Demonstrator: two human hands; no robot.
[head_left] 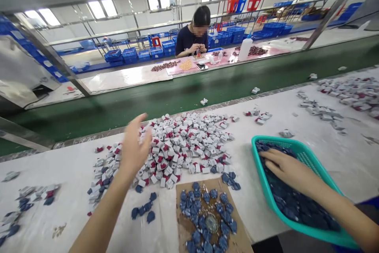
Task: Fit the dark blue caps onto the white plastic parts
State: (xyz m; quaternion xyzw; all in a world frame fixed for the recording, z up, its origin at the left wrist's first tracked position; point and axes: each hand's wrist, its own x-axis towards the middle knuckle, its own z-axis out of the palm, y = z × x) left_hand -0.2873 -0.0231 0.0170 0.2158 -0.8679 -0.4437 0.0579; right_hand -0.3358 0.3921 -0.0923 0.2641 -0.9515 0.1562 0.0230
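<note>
My left hand is raised over the left side of a heap of small white and dark-red plastic pieces. Its fingers are apart and hold nothing. On the right, my right hand reaches into a teal plastic basket of dark blue plastic pieces. Its fingers are stretched over the pieces, with the tips partly hidden among them. Between my arms lies a brown cardboard sheet with many blue pieces and a round translucent disc on it.
Several blue pieces lie left of the cardboard. More white pieces are spread at the far right. Beyond the table runs a green conveyor belt with a few pieces on it. Across it a person works near a white bottle.
</note>
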